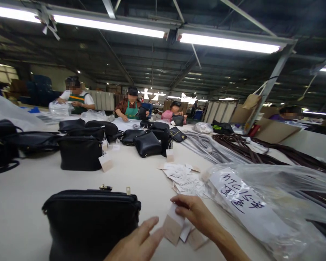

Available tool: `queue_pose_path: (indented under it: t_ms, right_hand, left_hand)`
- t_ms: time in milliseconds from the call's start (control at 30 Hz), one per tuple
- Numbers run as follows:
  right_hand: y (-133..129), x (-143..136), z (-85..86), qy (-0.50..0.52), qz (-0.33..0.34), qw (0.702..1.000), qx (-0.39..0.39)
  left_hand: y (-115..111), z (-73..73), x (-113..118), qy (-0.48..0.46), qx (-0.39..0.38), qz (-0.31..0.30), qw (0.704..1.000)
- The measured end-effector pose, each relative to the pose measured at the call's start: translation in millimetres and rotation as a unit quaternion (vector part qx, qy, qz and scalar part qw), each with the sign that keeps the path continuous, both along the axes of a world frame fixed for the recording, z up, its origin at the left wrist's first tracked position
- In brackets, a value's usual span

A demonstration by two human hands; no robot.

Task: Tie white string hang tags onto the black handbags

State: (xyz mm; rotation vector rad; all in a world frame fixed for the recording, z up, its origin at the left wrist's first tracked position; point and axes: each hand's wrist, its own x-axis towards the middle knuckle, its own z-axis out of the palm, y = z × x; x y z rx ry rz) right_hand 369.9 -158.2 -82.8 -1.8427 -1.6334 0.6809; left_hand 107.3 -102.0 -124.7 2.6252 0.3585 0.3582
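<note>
A black bag (92, 221) stands upright on the white table at the lower left, its zipper along the top. Just right of it is my left hand (141, 241), fingers apart and holding nothing, with its fingertips near the tags. My right hand (190, 210) pinches a beige and white paper tag (174, 224) between thumb and fingers. Under and beside that tag lie a few more tags (197, 239). Behind my right hand spreads a pile of white tags with strings (183, 177).
Several black bags (80, 152) stand across the table's middle and left. A plastic-wrapped bundle with handwriting (241, 195) lies on the right, near dark straps (239, 146) and grey straps (206, 143). People (132, 105) work at the far side.
</note>
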Motion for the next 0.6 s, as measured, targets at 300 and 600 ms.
queue_pose_path:
  t_ms: [300, 600]
  right_hand:
    - [-29, -24, 48.2, 0.175, 0.092, 0.977, 0.078]
    - [-37, -17, 60.0, 0.078, 0.109, 0.983, 0.124]
  left_hand:
    - [-10, 56.8, 25, -0.093, -0.367, 0.002, 0.926]
    - [-12, 53.2, 13, -0.056, -0.523, 0.068, 0.848]
